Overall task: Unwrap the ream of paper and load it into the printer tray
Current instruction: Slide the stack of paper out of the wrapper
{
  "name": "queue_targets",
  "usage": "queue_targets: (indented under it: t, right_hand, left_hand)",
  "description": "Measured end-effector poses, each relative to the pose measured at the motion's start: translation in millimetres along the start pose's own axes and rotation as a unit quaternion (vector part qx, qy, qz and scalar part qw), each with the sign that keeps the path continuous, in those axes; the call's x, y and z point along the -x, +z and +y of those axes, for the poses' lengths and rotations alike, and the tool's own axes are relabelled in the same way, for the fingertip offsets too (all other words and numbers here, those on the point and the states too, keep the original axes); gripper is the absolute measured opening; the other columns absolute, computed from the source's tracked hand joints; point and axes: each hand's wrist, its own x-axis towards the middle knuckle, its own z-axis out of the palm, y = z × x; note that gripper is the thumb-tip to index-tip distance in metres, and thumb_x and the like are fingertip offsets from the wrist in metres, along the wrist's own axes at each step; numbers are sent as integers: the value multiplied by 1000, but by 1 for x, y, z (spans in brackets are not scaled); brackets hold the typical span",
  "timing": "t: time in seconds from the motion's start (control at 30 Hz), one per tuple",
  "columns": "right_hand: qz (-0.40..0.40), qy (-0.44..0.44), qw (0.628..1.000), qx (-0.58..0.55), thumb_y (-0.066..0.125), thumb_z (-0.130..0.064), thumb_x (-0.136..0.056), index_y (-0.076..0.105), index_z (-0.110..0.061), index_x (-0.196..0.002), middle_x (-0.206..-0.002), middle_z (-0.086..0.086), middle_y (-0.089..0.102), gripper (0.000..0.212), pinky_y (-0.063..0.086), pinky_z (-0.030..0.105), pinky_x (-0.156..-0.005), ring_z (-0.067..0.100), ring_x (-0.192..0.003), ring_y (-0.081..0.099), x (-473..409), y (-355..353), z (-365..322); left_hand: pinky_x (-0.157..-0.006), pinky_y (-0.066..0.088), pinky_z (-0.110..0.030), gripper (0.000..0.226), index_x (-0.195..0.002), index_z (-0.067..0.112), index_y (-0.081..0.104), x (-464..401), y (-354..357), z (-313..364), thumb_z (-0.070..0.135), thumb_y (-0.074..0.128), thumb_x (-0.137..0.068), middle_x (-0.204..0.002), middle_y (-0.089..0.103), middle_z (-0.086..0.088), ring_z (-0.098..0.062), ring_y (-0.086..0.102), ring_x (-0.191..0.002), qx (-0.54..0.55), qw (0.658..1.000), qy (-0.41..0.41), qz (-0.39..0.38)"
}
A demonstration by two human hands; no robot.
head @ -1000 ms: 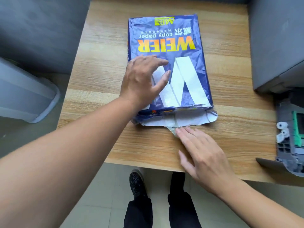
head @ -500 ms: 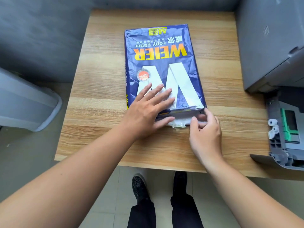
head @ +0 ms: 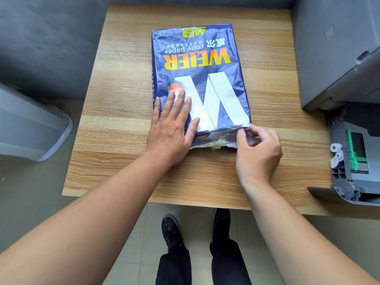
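Note:
A ream of paper (head: 197,64) in a blue wrapper with orange "WEIER" lettering and a large white W lies flat on the wooden table (head: 115,99). My left hand (head: 172,124) rests flat on its near left part, fingers spread, pressing it down. My right hand (head: 257,149) is at the near right corner, thumb and fingers pinched on the torn wrapper flap (head: 218,141), which shows white lining and old tape. At the right edge the printer's paper tray (head: 353,153) stands pulled out, grey with green guides.
The grey printer body (head: 337,50) fills the table's right side. A grey bin (head: 30,128) stands on the floor to the left. A dark grey wall runs behind the table. My legs and black shoes (head: 172,229) show below the table's near edge.
My left hand slid toward the ream's near left part and flattened on it. My right hand moved from the table in front of the ream to its near right corner and pinched the flap.

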Motion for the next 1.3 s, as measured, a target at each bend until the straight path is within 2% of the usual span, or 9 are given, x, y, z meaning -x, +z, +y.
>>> queue_targets:
  t: [0.07,0.23,0.4,0.47,0.57,0.67,0.93,1.17,1.3]
  right_hand:
    - [3,-31,999,16,69,-22,-88,76,-14,-102,-96,-8,58,17,41,20,-66,16,-73,62,-1,0,-2]
    - [2,-52,999,16,72,-20,-85,75,-16,-100,-95,-7,61,16,38,5,-61,12,-69,60,-2,0,-3]
    - [5,156,975,-159,75,-15,-79,71,-20,-85,-77,-6,74,9,59,26,-69,3,-63,68,-9,10,-8]
    - [1,215,952,-219,74,-10,-80,70,-18,-84,-81,2,77,10,58,24,-64,9,-67,71,-13,12,-9]
    - [-11,280,923,-264,71,-7,-86,71,-9,-87,-79,6,75,3,47,17,-44,13,-60,72,-18,11,-12]
    - [-10,326,904,-278,68,-6,-88,66,-12,-75,-75,7,73,14,41,18,-39,16,-57,72,-23,11,-14]
    - [-73,284,920,-262,59,3,-93,60,-8,-87,-67,6,67,12,49,12,-44,6,-46,63,-18,7,-7]
    - [-114,231,936,-241,53,8,-93,61,-10,-98,-70,8,63,20,43,10,-44,0,-41,56,2,-18,14]
    - [-164,209,940,-216,53,7,-95,64,-7,-112,-69,8,61,24,44,9,-47,1,-43,54,6,-35,22]
  left_hand:
    - [-129,2,-49,67,-159,18,26,0,1,2,52,19,-101,-169,19,-3,-21,9,-158,3,1000,-7,0]
    - [-129,3,-50,70,-159,18,25,0,-2,4,57,19,-100,-170,18,-2,-20,8,-158,10,1000,-12,-5]
    - [-126,9,-60,102,-159,18,24,3,-9,5,87,28,-84,-169,19,-4,-28,13,-157,-48,998,40,-17]
    - [-124,11,-63,114,-158,17,26,6,-10,7,95,33,-76,-169,21,-6,-30,14,-157,-69,995,69,-11]
    - [-124,10,-64,122,-158,14,28,7,-9,8,98,37,-69,-168,23,-8,-30,15,-157,-73,994,86,-11]
    - [-124,8,-66,124,-158,15,26,6,-8,9,99,36,-67,-169,21,-8,-30,13,-157,-76,993,82,-29]
    - [-121,7,-70,121,-158,17,25,7,-8,8,97,35,-67,-169,18,-7,-28,11,-158,-73,993,86,-46]
    - [-122,8,-68,128,-159,14,24,11,-16,6,101,32,-65,-170,15,-8,-27,8,-158,-72,991,92,-63]
    - [-124,9,-64,97,-158,16,29,22,-16,9,83,26,-87,-169,20,-3,-21,11,-158,-13,995,96,-34]
